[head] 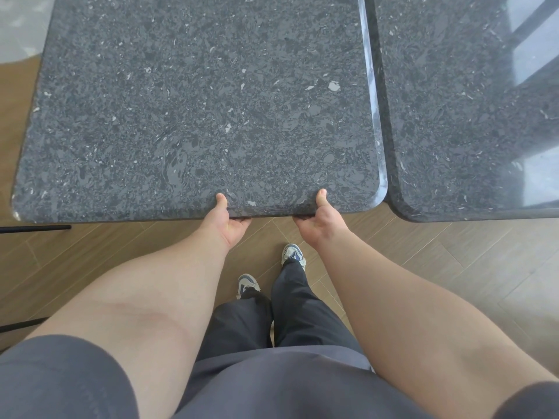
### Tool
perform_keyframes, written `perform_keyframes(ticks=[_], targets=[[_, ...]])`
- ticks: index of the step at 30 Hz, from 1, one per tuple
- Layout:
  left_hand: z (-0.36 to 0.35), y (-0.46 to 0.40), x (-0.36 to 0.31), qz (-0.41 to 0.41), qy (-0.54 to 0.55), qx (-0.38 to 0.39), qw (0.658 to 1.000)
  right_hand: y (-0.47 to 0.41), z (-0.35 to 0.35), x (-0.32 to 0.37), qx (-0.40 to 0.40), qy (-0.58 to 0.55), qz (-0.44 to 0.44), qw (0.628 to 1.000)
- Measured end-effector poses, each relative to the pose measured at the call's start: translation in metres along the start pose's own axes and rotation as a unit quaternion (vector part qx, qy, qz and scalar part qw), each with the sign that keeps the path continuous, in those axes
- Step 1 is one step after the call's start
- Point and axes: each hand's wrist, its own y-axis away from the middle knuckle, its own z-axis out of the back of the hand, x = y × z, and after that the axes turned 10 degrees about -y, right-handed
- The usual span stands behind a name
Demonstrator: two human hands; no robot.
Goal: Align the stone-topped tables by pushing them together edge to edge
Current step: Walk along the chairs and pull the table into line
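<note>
Two dark speckled stone-topped tables fill the upper view. The left table [196, 101] is in front of me and the right table [469, 116] stands beside it. Their long side edges run almost touching, with a thin dark seam between them. The right table's near edge reaches about level with the left one's. My left hand [230, 223] grips the near edge of the left table, thumb on top and fingers curled under. My right hand [317, 220] grips the same edge a little further right, close to the rounded corner, thumb on top.
A wooden herringbone floor [438, 261] lies below the tables. My feet [292, 255] stand just behind the near edge. Thin black metal bars [36, 228] show at the left, under the left table's corner. A pale floor patch shows at the top left.
</note>
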Motion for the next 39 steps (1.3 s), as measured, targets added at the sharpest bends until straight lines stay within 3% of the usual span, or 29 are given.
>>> perform_keyframes(ticks=[39], targets=[[0.018, 0.021, 0.016, 0.006, 0.008, -0.003, 1.000, 0.022, 0.024, -0.008, -0.003, 0.005, 0.015, 1.000]])
